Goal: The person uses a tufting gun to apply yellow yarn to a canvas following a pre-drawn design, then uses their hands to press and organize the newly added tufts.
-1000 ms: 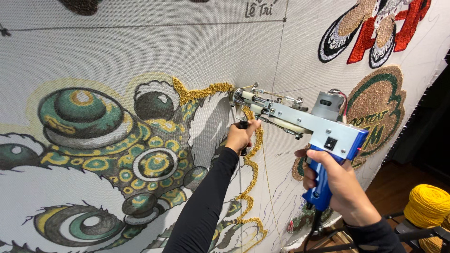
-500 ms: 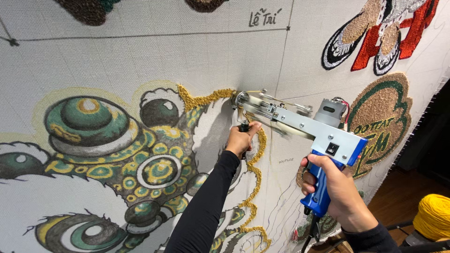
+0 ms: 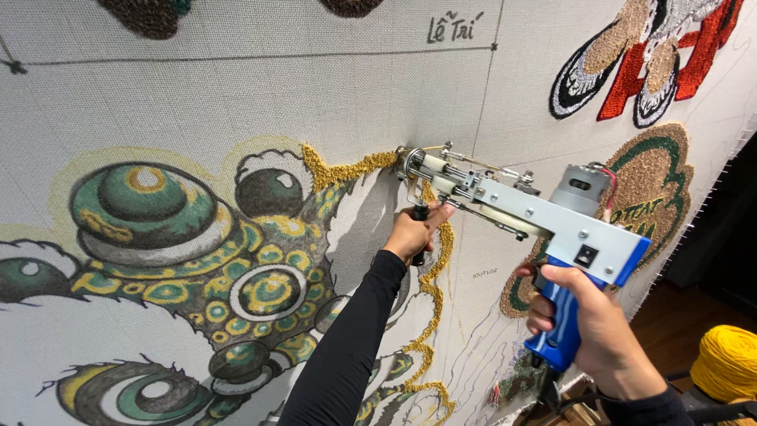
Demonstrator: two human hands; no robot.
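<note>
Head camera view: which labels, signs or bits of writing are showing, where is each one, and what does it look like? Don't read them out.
Handwritten note: top centre of the cloth, short dark pen marks on grey.
Small printed mark: on bare cloth under the tufting gun, tiny dark letters.
Round tufted badge: right of the gun, tan with green lettering and rim.
Tufted emblem: top right, red, white, black and tan shapes.
No packages or screens.

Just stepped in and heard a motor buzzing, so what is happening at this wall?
A person is working a tufting gun against a stretched backing cloth. The right hand grips its blue handle and the left hand holds the black front grip. The gun's tip sits at the end of a gold yarn outline bordering a green and yellow creature design. A yellow yarn cone stands at lower right.
</note>
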